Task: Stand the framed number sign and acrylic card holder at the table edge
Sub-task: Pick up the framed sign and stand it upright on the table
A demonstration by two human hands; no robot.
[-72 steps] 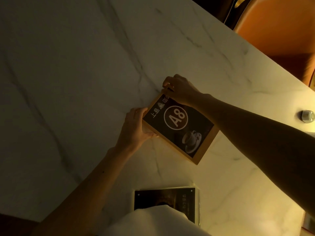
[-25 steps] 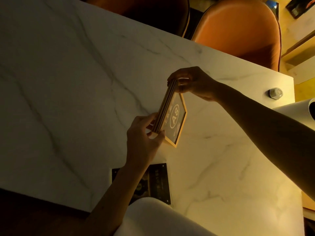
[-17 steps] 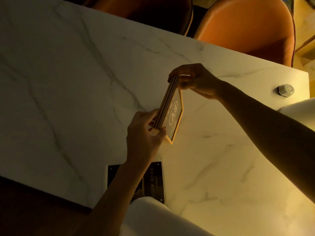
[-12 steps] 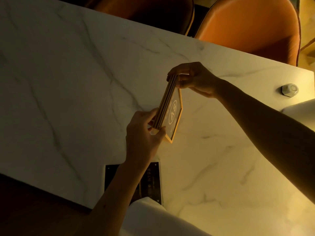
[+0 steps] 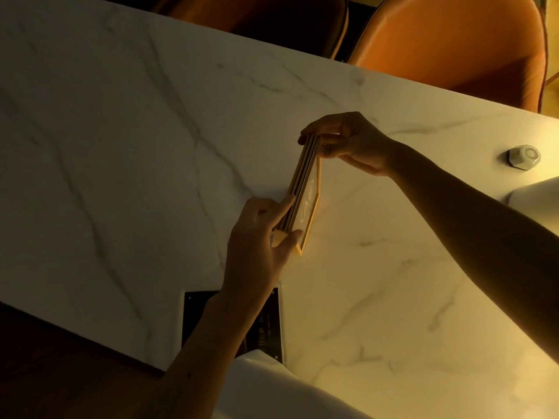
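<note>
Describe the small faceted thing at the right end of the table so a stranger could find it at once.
Start at the white marble-patterned table and go to its far right corner, below the orange chair. There lies the small pale faceted knob-like object, alone, well right of the hands holding the wooden frame; it is the only small rounded item.

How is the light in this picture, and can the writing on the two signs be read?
Head view: dim, warm yellow light, brightest on the marble table at right, its left side in shadow. The framed number sign, held almost edge-on between left hand and right hand, shows only a sliver of its circle mark. The acrylic card holder is dark, its text unreadable.
</note>
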